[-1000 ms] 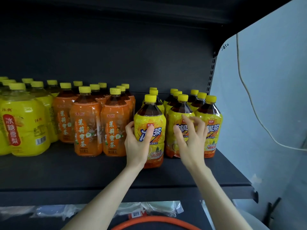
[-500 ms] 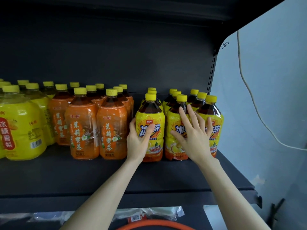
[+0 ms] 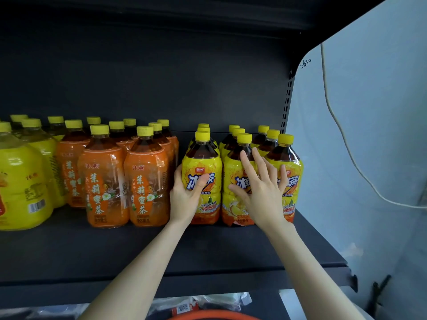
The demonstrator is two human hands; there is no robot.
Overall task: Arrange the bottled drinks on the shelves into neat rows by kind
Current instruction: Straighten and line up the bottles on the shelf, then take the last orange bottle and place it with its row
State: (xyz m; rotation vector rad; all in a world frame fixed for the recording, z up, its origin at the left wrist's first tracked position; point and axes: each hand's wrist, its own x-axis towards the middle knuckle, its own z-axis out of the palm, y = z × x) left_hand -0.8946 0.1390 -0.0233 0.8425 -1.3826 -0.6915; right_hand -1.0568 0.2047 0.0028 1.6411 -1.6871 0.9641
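Note:
Three rows of yellow-labelled iced tea bottles stand at the right end of the black shelf. My left hand grips the front bottle of the left row, thumb across its label. My right hand lies flat with spread fingers against the front bottle of the middle row and touches the front bottle of the right row. Orange jasmine tea bottles stand in rows just left of them. Big yellow pear drink bottles fill the far left.
The shelf's right upright and a pale wall with a hanging white cable border the iced tea rows. Bare shelf lies in front of the bottles. Below the shelf, plastic-wrapped goods and an orange rim show.
The front iced tea bottle in my left hand has moved back into line with its neighbours. My right hand has opened out flat and slid right across the middle and right front bottles.

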